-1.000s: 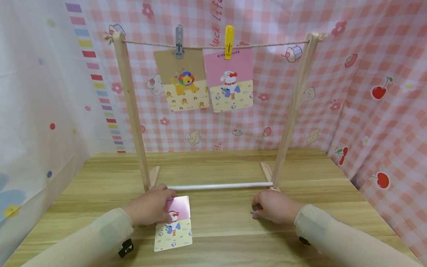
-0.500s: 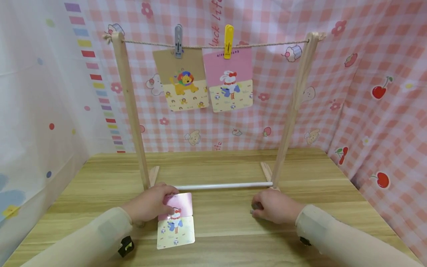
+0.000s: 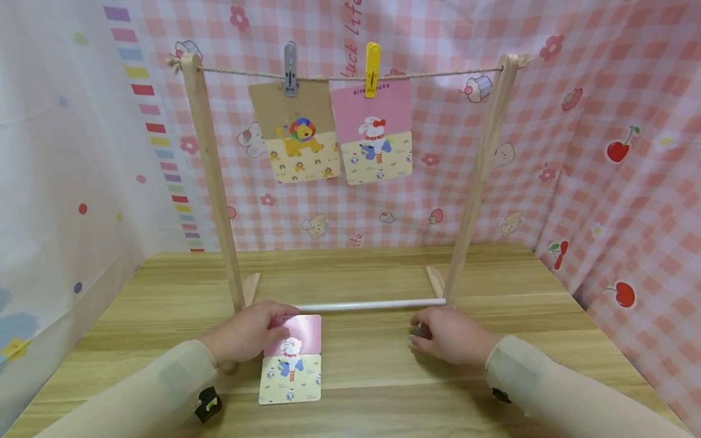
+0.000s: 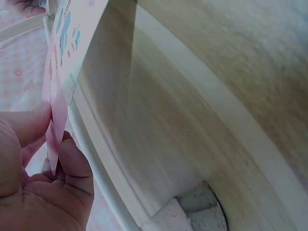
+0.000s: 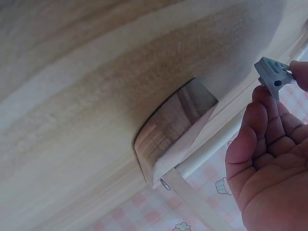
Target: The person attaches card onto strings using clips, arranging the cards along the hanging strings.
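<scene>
My left hand (image 3: 247,332) pinches a pink and cream card (image 3: 292,378) with a rabbit picture by its upper left part. In the left wrist view, thumb and fingers lie on either side of the card's pink end. Between the thumb and fingers of my right hand (image 3: 453,336) is a small grey clothespin (image 5: 273,76), mostly hidden in the head view. Ahead, a twine line (image 3: 443,73) carries a brown lion card (image 3: 298,109) under a grey clothespin (image 3: 290,70) and a pink rabbit card (image 3: 378,155) under a yellow clothespin (image 3: 372,67).
Two wooden posts (image 3: 210,164) hold the twine, with a white rod (image 3: 372,305) joining them low down. The frame stands on a wood-grain table (image 3: 378,377). Behind it hangs a pink checked curtain (image 3: 339,213), and a white cloth (image 3: 82,152) hangs at the left.
My left hand has brought the rabbit card slightly right and away from me, and the card has straightened. My right hand has shifted slightly up with the clothespin. The hanging cards stay on the line.
</scene>
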Motion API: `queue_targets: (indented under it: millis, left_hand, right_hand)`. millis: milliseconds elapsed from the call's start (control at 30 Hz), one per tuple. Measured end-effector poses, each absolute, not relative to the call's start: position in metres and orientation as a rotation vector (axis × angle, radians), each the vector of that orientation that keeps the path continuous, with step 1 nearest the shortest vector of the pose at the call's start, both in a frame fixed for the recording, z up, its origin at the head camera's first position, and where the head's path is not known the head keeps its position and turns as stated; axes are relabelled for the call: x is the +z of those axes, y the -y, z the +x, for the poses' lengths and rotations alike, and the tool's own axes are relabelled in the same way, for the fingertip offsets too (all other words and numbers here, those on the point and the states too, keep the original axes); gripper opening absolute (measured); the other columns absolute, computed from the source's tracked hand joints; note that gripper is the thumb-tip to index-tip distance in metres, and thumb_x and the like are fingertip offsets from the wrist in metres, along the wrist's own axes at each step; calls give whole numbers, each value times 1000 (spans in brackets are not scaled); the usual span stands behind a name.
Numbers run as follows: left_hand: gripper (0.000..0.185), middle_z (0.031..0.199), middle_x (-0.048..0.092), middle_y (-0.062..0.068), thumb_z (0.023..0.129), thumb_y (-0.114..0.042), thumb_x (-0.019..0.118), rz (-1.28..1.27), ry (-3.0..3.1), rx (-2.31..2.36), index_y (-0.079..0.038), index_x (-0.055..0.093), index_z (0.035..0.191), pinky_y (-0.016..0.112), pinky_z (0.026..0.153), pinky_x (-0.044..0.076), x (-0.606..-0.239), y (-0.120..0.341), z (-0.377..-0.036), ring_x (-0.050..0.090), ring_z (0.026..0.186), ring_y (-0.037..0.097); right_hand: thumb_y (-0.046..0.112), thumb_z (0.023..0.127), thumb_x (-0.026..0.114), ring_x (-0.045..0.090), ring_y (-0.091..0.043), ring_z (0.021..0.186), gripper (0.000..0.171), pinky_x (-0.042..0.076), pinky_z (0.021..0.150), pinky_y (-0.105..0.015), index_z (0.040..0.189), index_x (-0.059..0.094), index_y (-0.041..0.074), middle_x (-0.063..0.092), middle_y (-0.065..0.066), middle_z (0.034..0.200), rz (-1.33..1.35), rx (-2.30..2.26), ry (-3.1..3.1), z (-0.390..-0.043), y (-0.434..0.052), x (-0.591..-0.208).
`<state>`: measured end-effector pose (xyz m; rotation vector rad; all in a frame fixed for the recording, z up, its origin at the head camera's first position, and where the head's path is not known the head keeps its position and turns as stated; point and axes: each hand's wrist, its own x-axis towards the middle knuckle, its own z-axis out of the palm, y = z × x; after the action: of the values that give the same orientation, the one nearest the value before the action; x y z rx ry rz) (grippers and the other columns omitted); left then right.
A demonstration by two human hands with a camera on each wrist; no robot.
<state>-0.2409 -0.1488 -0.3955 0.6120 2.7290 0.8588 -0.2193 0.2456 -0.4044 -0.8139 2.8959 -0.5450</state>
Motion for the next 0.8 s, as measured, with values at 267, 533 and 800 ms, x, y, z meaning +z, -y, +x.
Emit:
queue_targets:
  millis: [267, 533, 800]
  left_hand:
    - [35, 110, 70, 0, 105, -12, 64, 550, -2716, 921, -11, 65, 140, 39, 94, 57, -393, 144, -239, 63, 98, 13]
    - [28, 102, 73, -3, 105, -15, 65, 510, -2705, 1043, -15, 67, 133, 28, 79, 58, -388, 139, -239, 67, 87, 10]
    - [25, 105, 73, -2, 105, -18, 66, 526, -2719, 1098, -15, 69, 130, 28, 80, 56, -382, 134, -239, 64, 89, 13]
  right_hand:
    - [20, 98, 74, 53, 0, 70, 21, 50, 64, -22, 112, 73, 4, 62, 11, 79, -800, -617, -2902, -220, -246, -405]
    - [15, 97, 74, 52, -1, 69, 21, 49, 62, -20, 112, 72, 1, 61, 10, 79, -774, -720, -2917, -221, -246, -398]
    - [10, 95, 74, 55, -4, 73, 16, 49, 63, -21, 109, 69, 5, 65, 7, 86, -732, -794, -2955, -221, -249, -393]
